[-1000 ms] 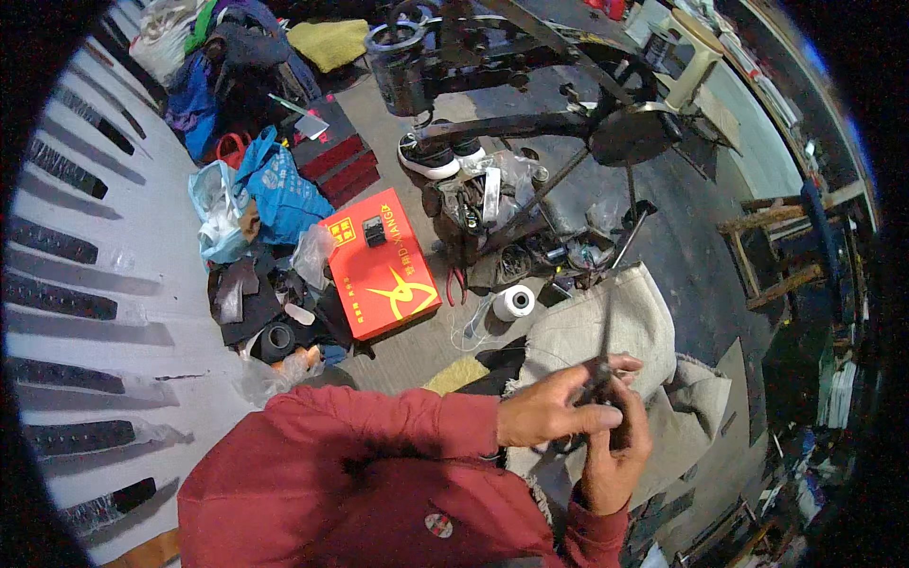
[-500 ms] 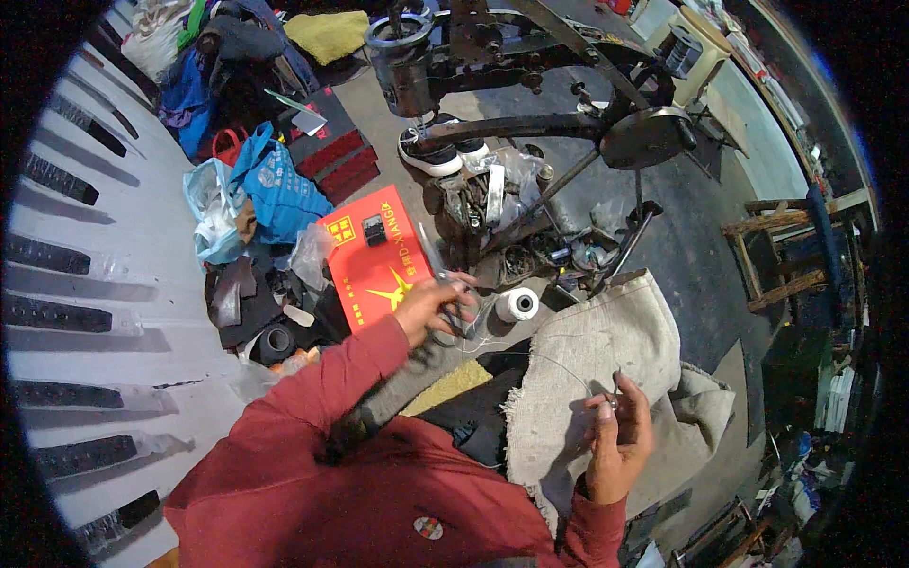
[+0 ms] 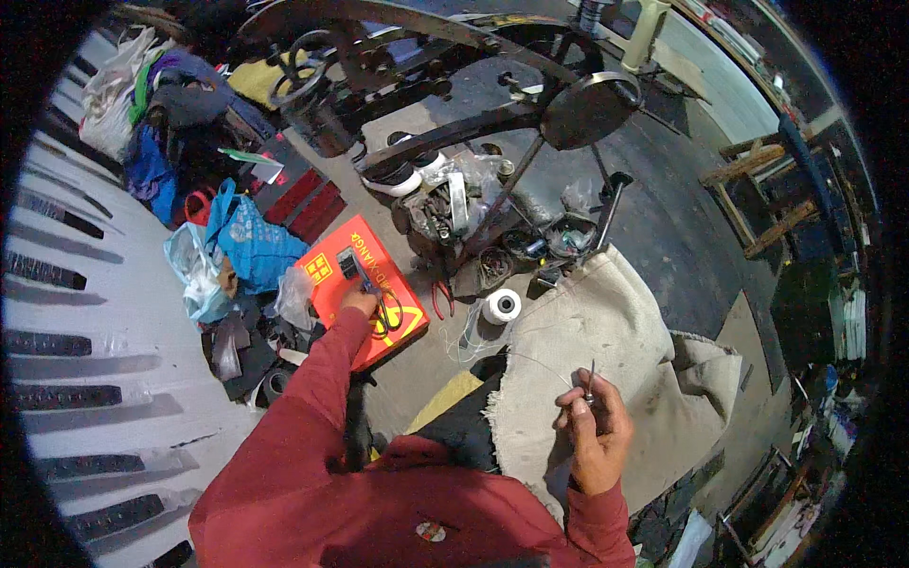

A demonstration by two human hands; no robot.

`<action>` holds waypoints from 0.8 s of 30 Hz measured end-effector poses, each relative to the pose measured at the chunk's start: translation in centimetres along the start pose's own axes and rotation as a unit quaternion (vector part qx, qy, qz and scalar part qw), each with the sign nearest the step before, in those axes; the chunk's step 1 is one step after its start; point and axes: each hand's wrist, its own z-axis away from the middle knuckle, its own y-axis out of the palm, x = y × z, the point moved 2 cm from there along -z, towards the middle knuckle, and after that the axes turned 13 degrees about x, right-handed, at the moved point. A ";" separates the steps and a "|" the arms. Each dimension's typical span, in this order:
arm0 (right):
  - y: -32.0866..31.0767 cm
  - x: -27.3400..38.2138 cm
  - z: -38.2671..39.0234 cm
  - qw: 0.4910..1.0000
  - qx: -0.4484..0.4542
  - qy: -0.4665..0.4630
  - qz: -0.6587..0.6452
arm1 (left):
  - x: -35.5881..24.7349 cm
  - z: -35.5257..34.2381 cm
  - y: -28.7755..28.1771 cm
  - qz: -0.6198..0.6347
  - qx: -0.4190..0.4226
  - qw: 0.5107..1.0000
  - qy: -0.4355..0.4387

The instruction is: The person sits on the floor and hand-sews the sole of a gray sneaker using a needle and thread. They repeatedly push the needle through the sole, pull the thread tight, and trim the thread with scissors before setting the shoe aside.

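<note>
My left hand (image 3: pixel 358 301) rests over a red box (image 3: pixel 350 232) beside black-handled scissors (image 3: pixel 386 314); its fingers are hidden, so I cannot tell whether it grips them. A small dark block (image 3: pixel 347 257) lies on the same box. My right hand (image 3: pixel 600 437) is closed in a pinch on a small shiny metal piece (image 3: pixel 591 399) with a thin pointed part sticking up. Thread runs left from these fingertips. Below that hand a cream cloth (image 3: pixel 606 317) with a frayed edge covers my lap. A white thread spool (image 3: pixel 502 306) stands at the cloth's far left edge.
Red-handled pliers (image 3: pixel 442 299) lie between box and spool. A dark metal machine frame (image 3: pixel 473 128) with a round plate (image 3: pixel 591 109) spans the far side. Trays of small parts (image 3: pixel 525 244) sit below it. Blue bags (image 3: pixel 254 237) stand at left, a wooden frame (image 3: pixel 772 194) at right.
My left hand has moved left and away from me with the scissors, which are now over the red box. My right hand keeps its pinch. The view has shifted; the red pliers now show.
</note>
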 end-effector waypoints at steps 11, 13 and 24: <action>1.3 0.5 -0.7 0.994 0.025 -0.029 -0.100 | -19.9 23.4 7.1 0.161 0.190 0.924 0.289; 1.6 0.8 -0.7 0.995 0.030 -0.062 -0.069 | -23.9 28.5 7.7 0.103 0.244 0.884 0.385; 2.3 1.6 0.0 0.993 0.009 -0.113 -0.037 | -29.5 32.2 11.1 0.092 0.354 0.851 0.378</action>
